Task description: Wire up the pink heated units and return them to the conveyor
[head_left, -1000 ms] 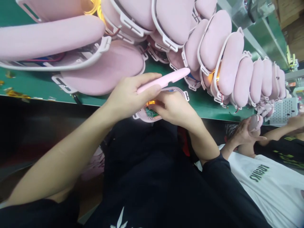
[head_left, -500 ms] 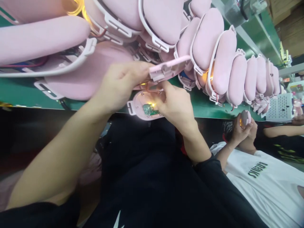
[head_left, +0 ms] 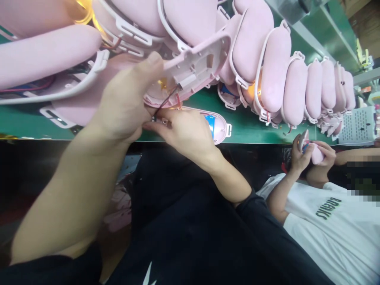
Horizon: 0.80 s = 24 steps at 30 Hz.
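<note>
My left hand (head_left: pixel 124 99) is closed on a pink plastic shell half (head_left: pixel 204 65), tilted up so its ribbed inside shows. A thin dark wire (head_left: pixel 166 101) runs from inside that shell down to the fingertips of my right hand (head_left: pixel 187 128), which are pinched together close to my left fingers. Beneath my right hand lies the other shell half (head_left: pixel 221 128), a strap loop at its end and a blue battery (head_left: pixel 210 124) inside. My right hand covers most of this lower half. Red wires (head_left: pixel 178 101) also hang between the two halves.
Rows of pink padded shells (head_left: pixel 276 71) with white rims line the green bench (head_left: pixel 252 132). A larger pile (head_left: pixel 44 55) stands at left, near a glowing yellow strip (head_left: pixel 84 12). At right, a co-worker's hands (head_left: pixel 303 156) hold a similar pink piece; a printed sheet (head_left: pixel 358 126) stands beyond.
The upper shell half has been tipped to show its inside. My right hand has moved left to the wire, the lower half's battery end now shows, and the co-worker's piece has opened.
</note>
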Tool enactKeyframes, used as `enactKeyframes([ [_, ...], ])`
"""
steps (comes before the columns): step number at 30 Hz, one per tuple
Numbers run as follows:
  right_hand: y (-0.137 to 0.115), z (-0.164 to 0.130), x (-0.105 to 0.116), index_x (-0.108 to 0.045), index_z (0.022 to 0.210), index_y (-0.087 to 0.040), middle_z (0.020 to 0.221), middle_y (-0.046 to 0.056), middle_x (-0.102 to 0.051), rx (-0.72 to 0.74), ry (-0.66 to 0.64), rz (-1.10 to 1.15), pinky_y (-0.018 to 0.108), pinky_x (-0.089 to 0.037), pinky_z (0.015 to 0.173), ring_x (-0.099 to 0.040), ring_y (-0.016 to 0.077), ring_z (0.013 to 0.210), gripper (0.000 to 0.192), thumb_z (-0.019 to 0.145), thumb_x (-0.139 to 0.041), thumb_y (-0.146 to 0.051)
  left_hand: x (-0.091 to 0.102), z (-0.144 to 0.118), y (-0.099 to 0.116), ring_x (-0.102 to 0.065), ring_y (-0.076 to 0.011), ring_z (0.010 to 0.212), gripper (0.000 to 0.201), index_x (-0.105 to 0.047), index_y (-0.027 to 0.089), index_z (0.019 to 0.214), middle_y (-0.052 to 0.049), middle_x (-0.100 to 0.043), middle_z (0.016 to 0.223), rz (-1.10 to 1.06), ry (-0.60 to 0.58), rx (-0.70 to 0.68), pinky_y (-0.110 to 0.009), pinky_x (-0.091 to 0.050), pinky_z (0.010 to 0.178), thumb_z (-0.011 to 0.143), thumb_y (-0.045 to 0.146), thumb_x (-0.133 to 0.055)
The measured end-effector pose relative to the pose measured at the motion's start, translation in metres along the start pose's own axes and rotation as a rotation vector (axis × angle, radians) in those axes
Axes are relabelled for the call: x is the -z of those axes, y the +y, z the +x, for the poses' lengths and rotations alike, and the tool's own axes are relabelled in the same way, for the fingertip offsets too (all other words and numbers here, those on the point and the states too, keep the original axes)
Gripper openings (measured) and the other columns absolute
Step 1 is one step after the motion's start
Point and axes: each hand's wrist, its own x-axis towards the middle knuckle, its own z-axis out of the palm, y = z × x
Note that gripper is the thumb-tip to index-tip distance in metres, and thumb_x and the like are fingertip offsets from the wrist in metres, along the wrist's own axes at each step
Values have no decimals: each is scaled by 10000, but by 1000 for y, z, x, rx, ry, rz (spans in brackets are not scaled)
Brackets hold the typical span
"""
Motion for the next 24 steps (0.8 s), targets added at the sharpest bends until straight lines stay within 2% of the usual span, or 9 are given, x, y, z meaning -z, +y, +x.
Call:
enactKeyframes([
  [2, 4, 3, -5, -795, 935, -308, 895, -15, -800, 23, 35, 99, 295, -531, 801, -713, 187, 915, 204, 1000, -709, -481, 0, 1, 5, -681, -292, 1234, 276, -732, 146, 1136, -55, -757, 1179, -142, -28, -29, -495, -558, 1129, 1031, 385, -639],
  [4, 8, 1, -3, -796, 925, -320, 895, -41, -804, 38, 55, 193, 263, -535, 838, -714, 162, 957, 159, 1006, -692, -410, 2, 1, 5, -664, -288, 1268, 275, -735, 158, 1188, -41, -740, 1249, -159, -71, -56, -487, -538, 1155, 1031, 366, -649],
  [7, 15, -7, 13, -792, 925, -301, 920, -38, -804, 57, 32, 327, 239, -544, 869, -721, 143, 953, 182, 1011, -648, -373, 9, 0, -4, -714, -272, 1067, 355, -787, 169, 1152, -61, -763, 1124, -23, -46, -98, -448, -588, 988, 1023, 477, -667],
  [10, 26, -17, 33, -771, 990, -229, 968, -19, -793, 42, -42, 400, 263, -563, 865, -723, 144, 889, 206, 1030, -607, -349, 16, -4, -13, -695, -225, 890, 449, -805, 170, 1167, -55, -765, 989, 126, -27, -110, -391, -550, 866, 965, 568, -760],
  [13, 38, -21, 44, -749, 1047, -184, 973, 3, -783, 22, -112, 349, 274, -555, 870, -719, 157, 902, 157, 1024, -607, -247, 19, -7, -16, -698, -223, 974, 518, -785, 180, 1224, -38, -782, 1069, 286, -44, -157, -349, -515, 906, 961, 624, -750],
  [15, 42, -22, 43, -749, 1046, -181, 1025, 20, -783, 50, -108, 298, 277, -545, 910, -719, 171, 975, 140, 1015, -615, -204, 18, -8, -15, -704, -228, 1035, 528, -774, 194, 1236, -28, -787, 1131, 365, -61, -202, -328, -517, 922, 978, 650, -709],
  [20, 47, -23, 39, -757, 1043, -186, 1073, 43, -777, 92, 20, 182, 296, -537, 940, -704, 184, 990, 178, 1038, -579, -196, 15, -13, -13, -716, -229, 1040, 463, -794, 224, 1155, -11, -793, 1093, 320, -31, -157, -338, -535, 944, 998, 644, -679],
  [24, 51, -23, 40, -775, 1086, -202, 1044, 35, -775, 149, -48, 107, 315, -525, 957, -701, 190, 978, 186, 1043, -594, -196, 15, -21, -10, -715, -198, 966, 438, -800, 216, 1145, -10, -794, 1029, 314, -15, -157, -300, -533, 863, 1015, 614, -673],
])
